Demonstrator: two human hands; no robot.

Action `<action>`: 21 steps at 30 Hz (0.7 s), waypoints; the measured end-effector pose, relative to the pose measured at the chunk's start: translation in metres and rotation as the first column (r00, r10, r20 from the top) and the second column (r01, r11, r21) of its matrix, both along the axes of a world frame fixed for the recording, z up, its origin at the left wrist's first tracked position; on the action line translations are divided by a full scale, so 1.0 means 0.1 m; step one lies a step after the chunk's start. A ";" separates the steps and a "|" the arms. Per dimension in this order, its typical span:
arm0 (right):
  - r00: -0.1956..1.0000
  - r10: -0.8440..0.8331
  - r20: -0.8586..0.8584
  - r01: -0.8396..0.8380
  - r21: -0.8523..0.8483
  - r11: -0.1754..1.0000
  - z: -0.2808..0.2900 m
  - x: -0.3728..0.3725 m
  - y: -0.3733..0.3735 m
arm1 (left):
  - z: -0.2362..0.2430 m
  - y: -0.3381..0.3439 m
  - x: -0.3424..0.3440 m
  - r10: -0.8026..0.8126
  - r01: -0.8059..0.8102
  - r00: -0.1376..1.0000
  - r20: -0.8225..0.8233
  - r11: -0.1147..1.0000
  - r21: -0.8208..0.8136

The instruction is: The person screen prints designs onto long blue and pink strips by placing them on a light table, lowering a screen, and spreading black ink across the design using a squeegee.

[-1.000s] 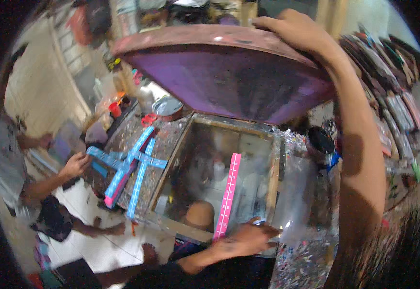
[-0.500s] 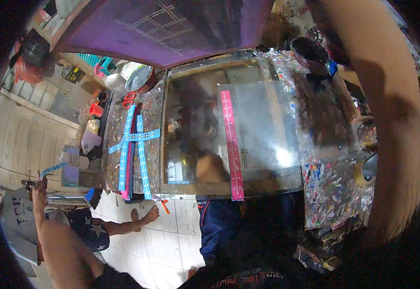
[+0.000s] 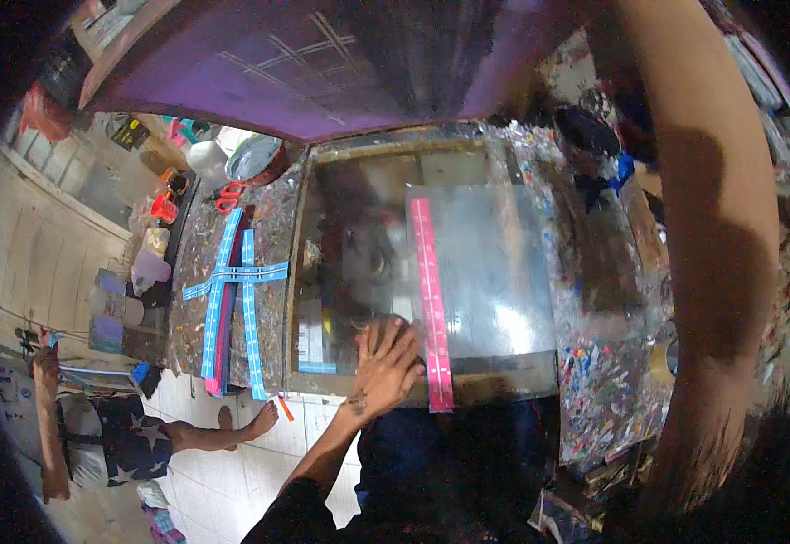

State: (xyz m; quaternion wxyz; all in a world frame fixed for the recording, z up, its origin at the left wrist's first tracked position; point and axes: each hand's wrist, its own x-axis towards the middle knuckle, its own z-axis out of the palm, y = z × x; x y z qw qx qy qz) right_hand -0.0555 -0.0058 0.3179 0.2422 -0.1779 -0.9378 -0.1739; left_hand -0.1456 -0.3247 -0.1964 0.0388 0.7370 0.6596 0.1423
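Observation:
My left hand (image 3: 386,364) lies over the near part of a glass plate (image 3: 349,208), fingers a little apart, with nothing seen in it. Just right of its fingertips is a long pink printed strip (image 3: 429,299), lying lengthwise on a clear sheet (image 3: 494,263). The strip's near end reaches over the wooden edge of the glass. My right forearm (image 3: 717,227) rises along the right side and leaves the picture at the top, so that hand is out of sight. Beyond the glass, a purple printing screen (image 3: 232,72) is tilted up.
Left of the glass, blue printed strips (image 3: 250,317) lie crossed over pink ones, below red scissors (image 3: 229,197) and a tub (image 3: 254,160). A tape roll (image 3: 663,361) sits at right. Another person's hand (image 3: 46,358) is at far left.
My left hand has come onto the glass beside the pink strip. The blurred forearm at lower left is gone from there. The view has shifted slightly; the pink strip still lies on the sheet.

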 end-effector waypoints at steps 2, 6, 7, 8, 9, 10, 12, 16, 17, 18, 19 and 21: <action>0.999 -0.020 0.039 0.018 0.053 0.998 -0.03 0.08 0.02 | 0.13 0.11 0.07 -0.003 0.004 0.998 0.058 1.000 -0.009; 0.989 -0.131 0.073 0.129 0.041 0.991 0.05 0.00 0.05 | 0.04 0.11 0.03 0.012 -0.013 1.000 -0.022 0.999 -0.048; 0.990 -0.130 0.064 0.129 0.018 0.992 0.07 -0.03 0.02 | -0.06 0.10 0.02 0.031 -0.031 0.999 -0.018 0.999 -0.022; 0.989 -0.140 0.053 0.141 -0.009 0.990 0.07 -0.02 0.02 | -0.02 0.11 0.01 0.031 -0.032 0.999 -0.021 0.999 -0.038; 0.987 -0.152 0.043 0.153 -0.036 0.988 0.06 -0.01 0.03 | 0.02 0.11 0.03 0.034 -0.035 0.999 -0.008 0.999 -0.041; 0.990 -0.133 0.047 0.134 -0.014 0.991 0.03 0.00 0.03 | 0.06 0.10 0.06 0.041 -0.041 0.999 0.005 0.998 -0.043; 0.986 -0.151 0.072 0.150 0.027 0.988 0.00 0.01 0.04 | 0.13 0.12 0.06 0.044 -0.043 0.999 0.014 0.997 -0.069; 0.984 -0.154 0.090 0.149 0.055 0.987 0.02 -0.03 0.11 | 0.12 0.19 0.05 0.030 -0.029 0.999 0.010 0.993 -0.111; 0.984 -0.159 0.086 0.154 0.059 0.986 0.02 -0.05 0.12 | 0.18 0.23 0.04 0.016 -0.016 1.000 0.002 0.993 -0.113; 0.991 -0.114 0.076 0.118 -0.053 0.992 0.05 0.04 -0.03 | 0.28 0.30 0.01 -0.013 0.012 1.000 -0.007 0.994 -0.110; 0.989 -0.126 0.073 0.131 -0.058 0.990 0.05 0.02 0.03 | 0.36 0.36 -0.01 -0.044 0.042 0.999 -0.017 0.993 -0.107; 0.986 -0.152 0.065 0.156 -0.060 0.986 0.04 -0.05 0.16 | 0.28 0.54 -0.10 -0.090 0.088 0.996 -0.027 0.994 -0.062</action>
